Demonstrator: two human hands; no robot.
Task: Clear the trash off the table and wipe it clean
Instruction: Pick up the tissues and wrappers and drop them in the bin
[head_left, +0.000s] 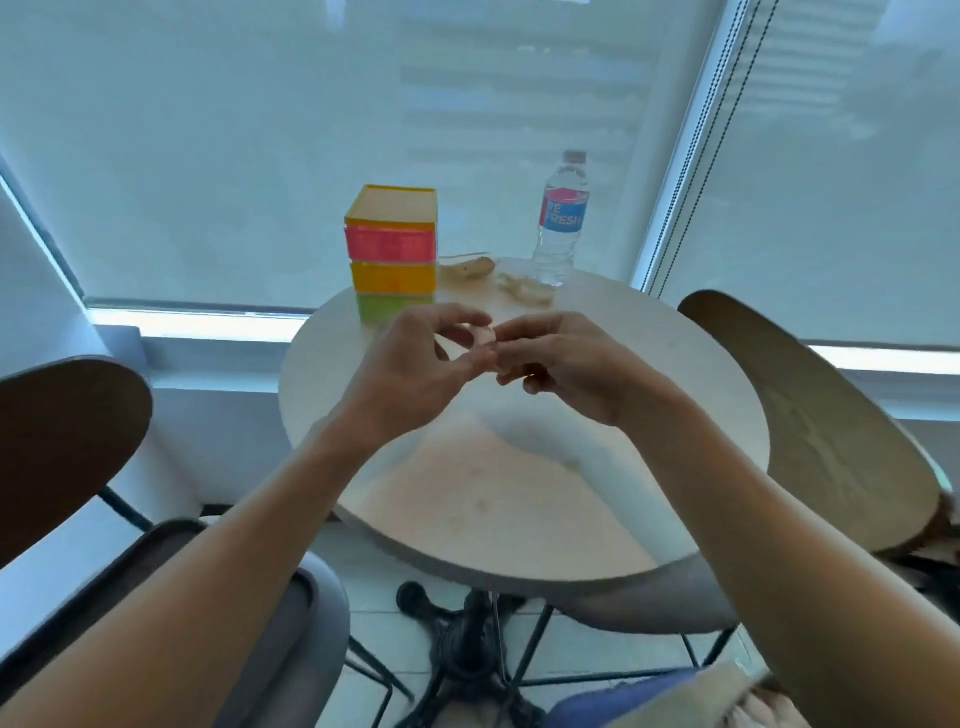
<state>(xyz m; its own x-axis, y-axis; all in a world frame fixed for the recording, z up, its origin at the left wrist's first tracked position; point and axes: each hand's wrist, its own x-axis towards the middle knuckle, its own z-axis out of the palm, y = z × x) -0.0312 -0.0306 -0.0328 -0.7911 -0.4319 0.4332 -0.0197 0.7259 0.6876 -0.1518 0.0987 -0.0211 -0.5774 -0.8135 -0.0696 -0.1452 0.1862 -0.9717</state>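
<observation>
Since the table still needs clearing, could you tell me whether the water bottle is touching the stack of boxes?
Apart. The head view shows the bottle standing right of the boxes, with bare table and scraps between.

Window-side seating corner, daylit.
Pale roller blinds (260, 130) cover the windows, a bead chain (717, 130) hanging at the right; daylight shows in strips beneath them. A round light-topped table (519, 509) stands on a black cast pedestal base (462, 639) over white floor tiles (374, 623). Wooden-backed chairs flank it, left (67, 431) and right (831, 431).
</observation>
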